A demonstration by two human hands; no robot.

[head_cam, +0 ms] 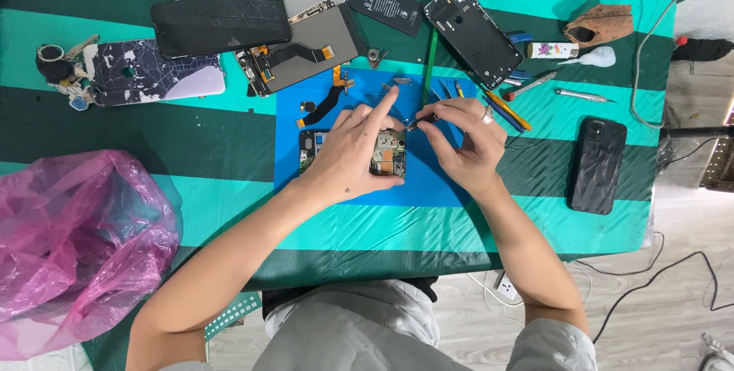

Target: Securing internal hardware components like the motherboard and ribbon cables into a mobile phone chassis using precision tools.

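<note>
An opened phone [388,154] with its circuit board bare lies on a blue work mat [428,183]. My left hand [353,153] rests on the phone and holds it down, index finger stretched up toward the mat's top edge. My right hand [463,145], a ring on one finger, pinches a thin tool [417,122] whose tip meets the phone's upper right corner. A flex cable part [325,103] lies on the mat to the upper left.
Dismantled phone parts: a dark screen [220,21], a mid frame [302,46], a battery [386,4], a back shell [472,33]. A black phone [596,164] lies right. Screwdrivers [585,96], a pink plastic bag [69,241], keys [61,65] and a patterned back cover [157,73] are also here.
</note>
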